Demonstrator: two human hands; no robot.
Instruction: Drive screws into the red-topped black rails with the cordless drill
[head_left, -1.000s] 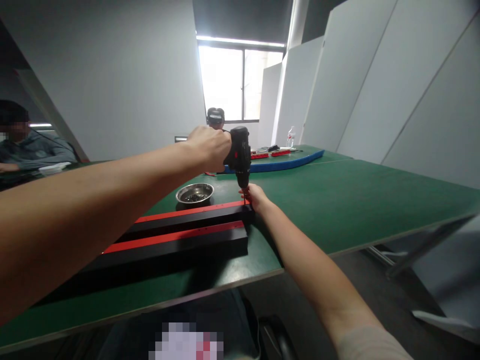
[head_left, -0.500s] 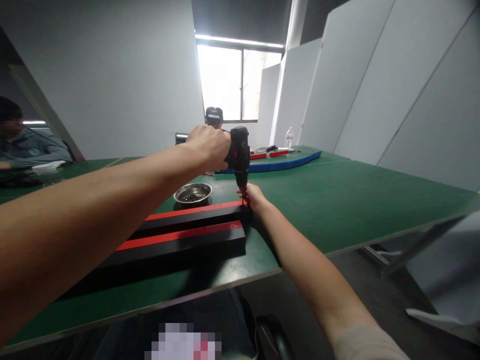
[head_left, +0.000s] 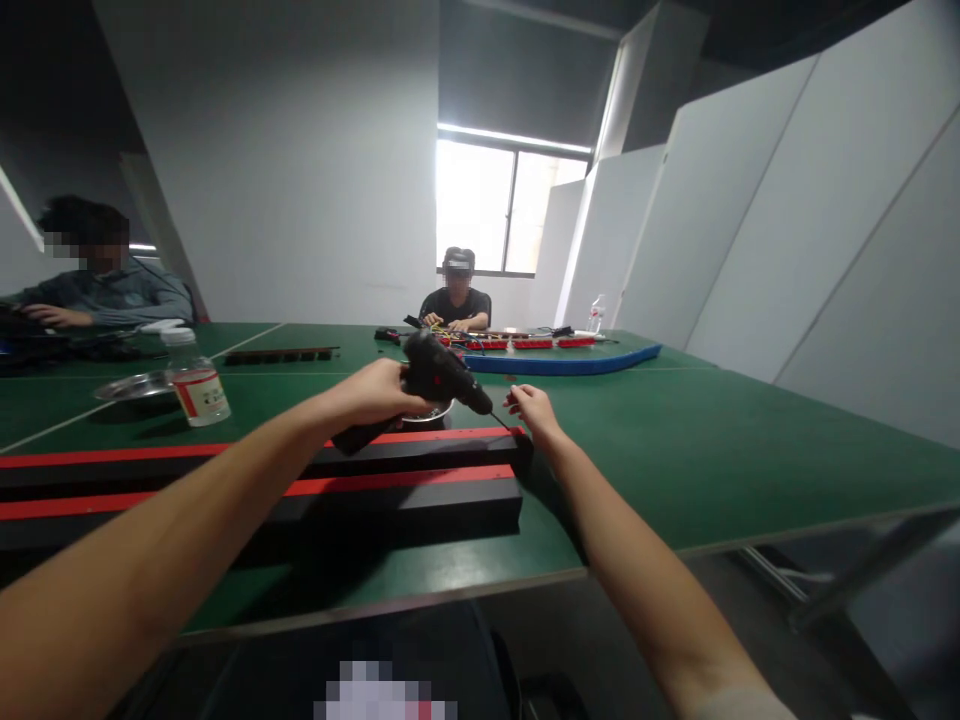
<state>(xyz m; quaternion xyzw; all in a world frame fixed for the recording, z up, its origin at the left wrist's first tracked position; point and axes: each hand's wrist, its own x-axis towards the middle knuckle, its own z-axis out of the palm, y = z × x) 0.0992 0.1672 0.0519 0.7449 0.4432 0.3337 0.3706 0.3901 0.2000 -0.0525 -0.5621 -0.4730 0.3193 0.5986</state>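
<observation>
My left hand (head_left: pixel 379 390) is wrapped round the grip of a black cordless drill (head_left: pixel 439 372). The drill leans over, its thin bit slanting down to the right towards the end of the farther black bar with a red top strip (head_left: pixel 457 452). Close to the bit's tip is my right hand (head_left: pixel 536 410), its fingers curled together; whatever they may pinch is too small to make out. Nearer to me lies a second black bar with a red strip (head_left: pixel 420 510). Behind the drill, a metal bowl (head_left: pixel 442 413) is mostly hidden.
On the green table (head_left: pixel 645 450) stand a plastic bottle (head_left: pixel 199 385) and a metal dish (head_left: pixel 127 390) at left. A curved blue strip (head_left: pixel 570 362) lies farther back, near red parts and wires. Two people sit at the table, one opposite (head_left: pixel 459 300), one at left (head_left: pixel 112 290).
The drill has gone from upright over the bar's end to tilted, its body swung left and down. My right hand has come up slightly off the bar. The view has shifted.
</observation>
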